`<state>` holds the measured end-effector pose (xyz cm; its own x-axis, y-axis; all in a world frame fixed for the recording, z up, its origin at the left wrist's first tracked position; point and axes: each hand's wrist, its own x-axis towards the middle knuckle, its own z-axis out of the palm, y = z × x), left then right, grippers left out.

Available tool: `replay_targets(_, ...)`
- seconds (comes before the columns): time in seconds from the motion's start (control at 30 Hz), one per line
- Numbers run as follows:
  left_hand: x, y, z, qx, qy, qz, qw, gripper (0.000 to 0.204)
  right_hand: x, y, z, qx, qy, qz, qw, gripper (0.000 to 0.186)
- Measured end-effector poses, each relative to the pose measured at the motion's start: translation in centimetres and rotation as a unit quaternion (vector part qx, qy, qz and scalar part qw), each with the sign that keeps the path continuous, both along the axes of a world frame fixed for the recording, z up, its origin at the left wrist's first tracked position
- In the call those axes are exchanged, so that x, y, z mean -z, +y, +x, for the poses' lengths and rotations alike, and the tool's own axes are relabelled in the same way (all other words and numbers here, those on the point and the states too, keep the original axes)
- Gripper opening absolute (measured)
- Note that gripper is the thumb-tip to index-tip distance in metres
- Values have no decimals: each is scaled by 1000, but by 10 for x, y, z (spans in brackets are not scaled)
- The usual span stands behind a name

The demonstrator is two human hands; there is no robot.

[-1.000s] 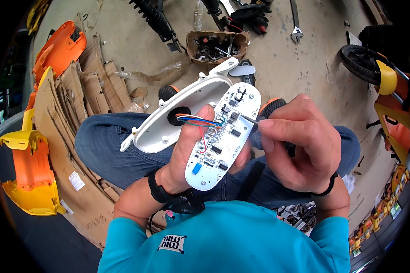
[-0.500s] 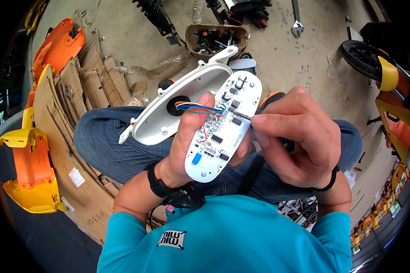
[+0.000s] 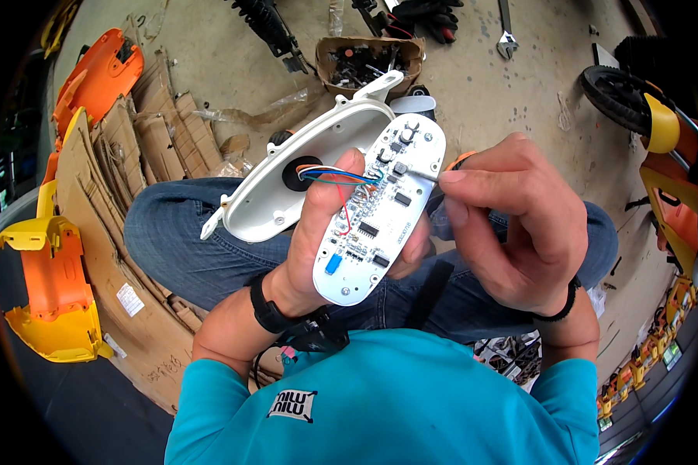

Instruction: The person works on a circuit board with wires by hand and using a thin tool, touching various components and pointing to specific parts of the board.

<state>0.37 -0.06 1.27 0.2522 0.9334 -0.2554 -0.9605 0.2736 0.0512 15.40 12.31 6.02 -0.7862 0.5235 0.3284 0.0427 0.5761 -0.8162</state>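
My left hand (image 3: 310, 240) is closed round an oval white circuit board (image 3: 395, 225), its thumb along the left edge beside a bundle of thin coloured wires (image 3: 333, 174). My right hand (image 3: 512, 225) pinches a slim grey metal tool (image 3: 426, 173) whose end lies over the board's upper right part, near a chip. A white oval plastic housing (image 3: 264, 209) with a round black centre and mounting tabs rests behind the board, over my crossed legs.
Cardboard sheets (image 3: 132, 318) lie left, with orange (image 3: 101, 77) and yellow (image 3: 54, 341) plastic panels. A box of small parts (image 3: 364, 66), dark shock absorbers (image 3: 260, 23), gloves (image 3: 430, 15) and an adjustable wrench (image 3: 506, 39) lie ahead; a wheel (image 3: 613, 101) is right.
The board, housing and my hands have shifted slightly up in the view. My right hand has also moved the tool's end slightly along the board's right part.
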Motion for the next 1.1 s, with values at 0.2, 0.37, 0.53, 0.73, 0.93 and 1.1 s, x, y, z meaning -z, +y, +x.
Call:
replay_targets(0.2, -2, -1, 0, -3, 0, -25, 1000, 67, 1, 1, 1, -35, 11, 6, 999, 28)
replay_targets(0.37, 1, 0, -1, 5, 7, -9, 1000, 64, 1, 0, 2, 20, 3, -11, 1000, 29)
replay_targets(0.53, -1, -1, -3, 4, 124, -28, 992, 61, 0, 1, 2, -19, 14, 4, 1000, 30)
replay_targets(0.73, -9, -4, -2, 10, 175, -54, 983, 60, 2, -1, 0, -13, 7, 28, 999, 30)
replay_targets(0.93, -10, -4, -3, 28, 247, -46, 968, 58, -1, -4, 1, 4, -12, 58, 998, 29)
replay_targets(1.1, -7, -7, -5, 62, 407, -20, 911, 53, 0, -3, 1, -3, 11, 68, 998, 31)
